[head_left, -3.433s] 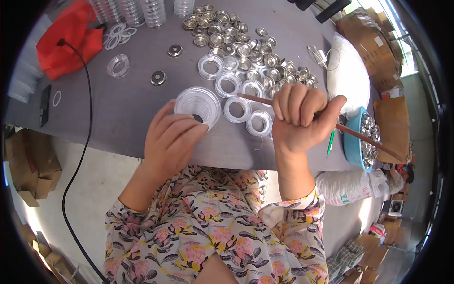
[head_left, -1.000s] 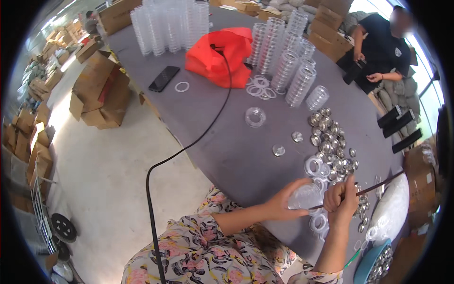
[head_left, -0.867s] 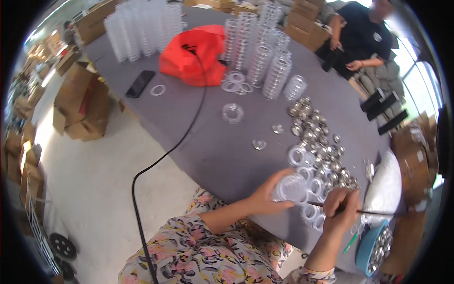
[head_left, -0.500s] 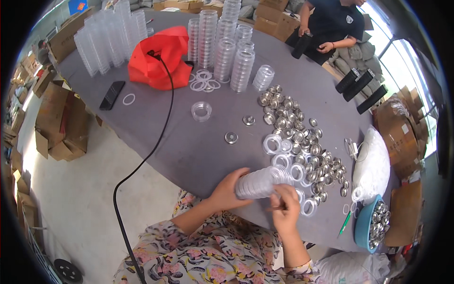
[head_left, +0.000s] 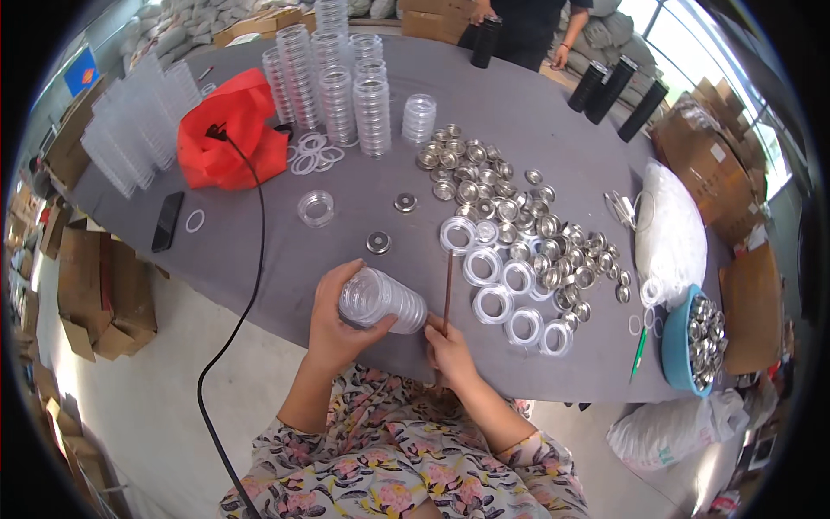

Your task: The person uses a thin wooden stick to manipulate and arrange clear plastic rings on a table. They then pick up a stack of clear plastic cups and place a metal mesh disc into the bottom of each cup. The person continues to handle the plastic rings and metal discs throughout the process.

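Tipping over to slope the other way, the clear plastic stack (head_left: 380,301) now lies in the left hand (head_left: 337,318) with its right end lower, where half a second ago that end was the higher one. From here I see the left fingers and thumb wrapped firmly about its upper-left part, above the near edge of the grey table (head_left: 596,372). The right hand (head_left: 450,355) is closed on a thin brown stick (head_left: 448,290) and sits close to the stack's lower-right end; whether those fingertips touch the plastic I can't tell. The stick, which a second ago aimed at the stack, now points away from the person, running just beside it. To my eye that leaves the left hand bearing the stack while the stick isn't being worked into it. The stack no longer overlaps the loose clear rings (head_left: 476,304), so more of them show, next to the heap of small metal caps (head_left: 508,210), which lies as it did.
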Available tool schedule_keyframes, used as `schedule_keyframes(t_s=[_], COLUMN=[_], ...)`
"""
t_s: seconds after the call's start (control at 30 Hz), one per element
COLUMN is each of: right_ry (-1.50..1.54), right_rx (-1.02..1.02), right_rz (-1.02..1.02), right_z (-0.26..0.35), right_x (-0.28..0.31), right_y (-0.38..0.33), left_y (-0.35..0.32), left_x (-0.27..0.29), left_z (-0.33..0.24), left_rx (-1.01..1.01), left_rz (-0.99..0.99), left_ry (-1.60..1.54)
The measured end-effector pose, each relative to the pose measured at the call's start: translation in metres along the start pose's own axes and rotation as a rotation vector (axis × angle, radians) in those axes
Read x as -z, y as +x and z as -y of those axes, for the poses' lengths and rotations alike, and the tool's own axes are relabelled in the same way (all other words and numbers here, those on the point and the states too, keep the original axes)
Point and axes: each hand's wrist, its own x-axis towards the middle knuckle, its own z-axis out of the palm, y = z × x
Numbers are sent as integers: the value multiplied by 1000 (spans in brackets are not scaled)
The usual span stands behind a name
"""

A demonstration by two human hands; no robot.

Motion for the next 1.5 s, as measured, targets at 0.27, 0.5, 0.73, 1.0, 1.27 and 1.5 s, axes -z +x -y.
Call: schedule_keyframes(t_s=[0.27, 0.5, 0.73, 1.0, 1.27, 1.5], right_ry=[-24, 217, 1042, -125, -264, -277], right_rx=[349, 480, 360, 578, 712, 688], right_rz=[-223, -584, -873, -968, -1061, -1061], right_z=[40, 15, 41, -19, -44, -43], right_x=[61, 132, 164, 191, 194, 193], right_y=[-69, -93, -93, -100, -84, -86], left_y=[-8, -19, -23, -22, 20, 115], left_x=[-48, -64, -62, -58, -27, -13], left_z=[18, 44, 47, 48, 36, 60], left_rx=[-192, -136, 26, 54, 151, 246], left_rz=[135, 190, 339, 388, 341, 117], left_ry=[-163, -257, -18, 45, 80, -106])
